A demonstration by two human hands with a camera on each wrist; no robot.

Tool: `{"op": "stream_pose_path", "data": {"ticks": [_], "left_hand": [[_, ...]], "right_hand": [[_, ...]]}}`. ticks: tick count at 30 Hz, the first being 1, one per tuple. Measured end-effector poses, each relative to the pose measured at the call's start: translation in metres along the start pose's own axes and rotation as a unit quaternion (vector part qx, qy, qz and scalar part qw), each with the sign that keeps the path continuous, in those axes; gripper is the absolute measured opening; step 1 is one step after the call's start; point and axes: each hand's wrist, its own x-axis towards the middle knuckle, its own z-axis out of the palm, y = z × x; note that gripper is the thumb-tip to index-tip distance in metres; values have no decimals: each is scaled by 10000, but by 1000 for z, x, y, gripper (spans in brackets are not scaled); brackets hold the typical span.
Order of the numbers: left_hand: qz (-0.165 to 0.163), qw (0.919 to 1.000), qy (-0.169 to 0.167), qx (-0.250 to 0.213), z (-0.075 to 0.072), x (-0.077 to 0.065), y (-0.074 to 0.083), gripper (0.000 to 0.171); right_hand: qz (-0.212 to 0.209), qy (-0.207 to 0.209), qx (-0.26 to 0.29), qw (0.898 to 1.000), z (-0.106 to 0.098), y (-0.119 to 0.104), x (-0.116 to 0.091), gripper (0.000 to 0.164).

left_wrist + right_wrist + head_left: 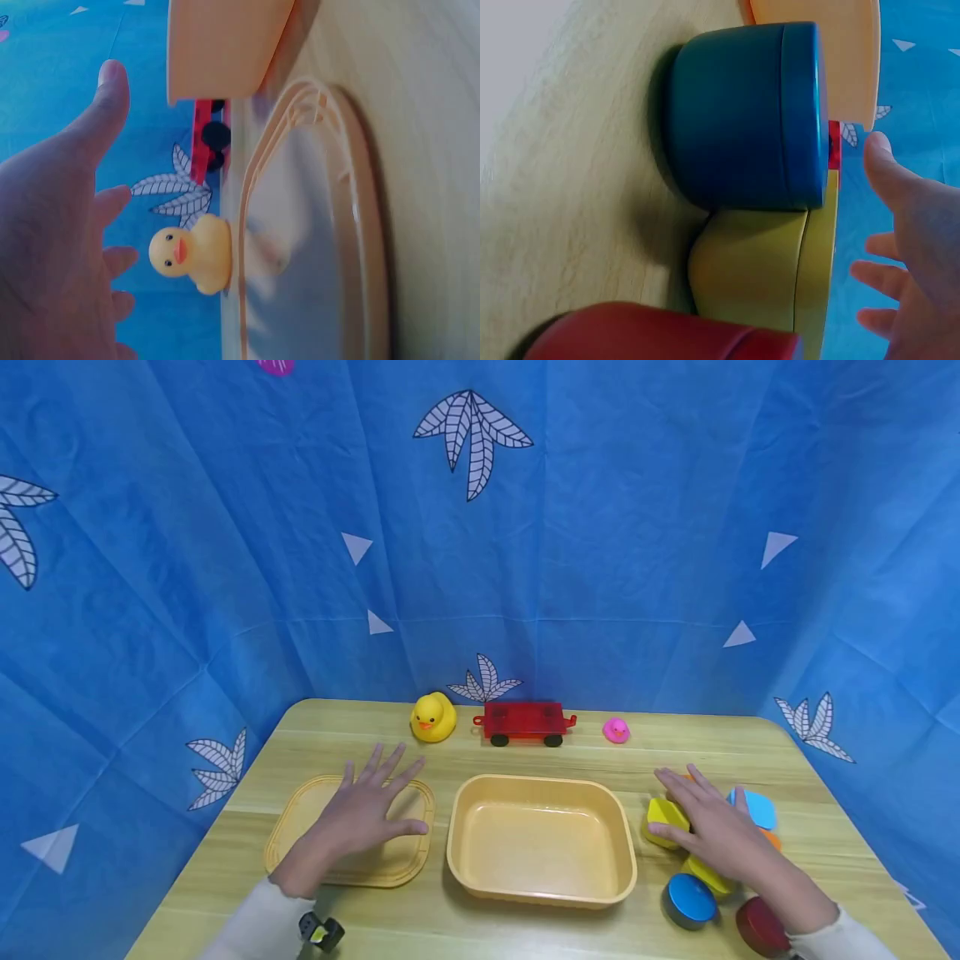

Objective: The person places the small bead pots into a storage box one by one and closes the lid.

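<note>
Your left hand (pixel 363 814) is spread wide above the flat tan lid (pixel 384 862), left of the tub (pixel 542 852); your right hand (pixel 712 827), also wide, hangs over a yellow pot (pixel 664 821), near the blue pot (pixel 690 902). Both hands hold nothing. Lid looks light, stiff: pinch the rim. Pots look rigid, smooth, maybe slippery: grip round the sides.

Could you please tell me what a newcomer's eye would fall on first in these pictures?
Most likely the vivid blue curtain behind the table, then the open tan tub at the table's middle. The left hand hovers over what looks like a tan lid, the right hand over colourful containers. Along the far edge sit a yellow duck, red wagon and pink duck.
</note>
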Motion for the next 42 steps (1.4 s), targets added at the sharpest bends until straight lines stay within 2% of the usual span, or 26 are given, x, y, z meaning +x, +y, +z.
{"op": "stream_pose_path", "data": {"ticks": [9, 23, 29, 36, 42], "left_hand": [[299, 9985, -347, -287, 13, 3, 16, 99], [738, 9886, -736, -1090, 24, 2, 38, 97], [731, 9872, -872, -1121, 26, 2, 42, 98], [857, 9878, -845, -988, 28, 1, 44, 101], [906, 9870, -852, -1017, 29, 1, 45, 105]], "right_hand": [[-30, -185, 182, 9997, 2, 9, 1, 88], [-220, -226, 114, 9994, 6, 16, 2, 85], [-302, -153, 163, 9993, 7, 15, 2, 81], [-360, -112, 342, 9987, 4, 11, 3, 74], [-358, -90, 537, 9979, -7, 2, 5, 79]]}}
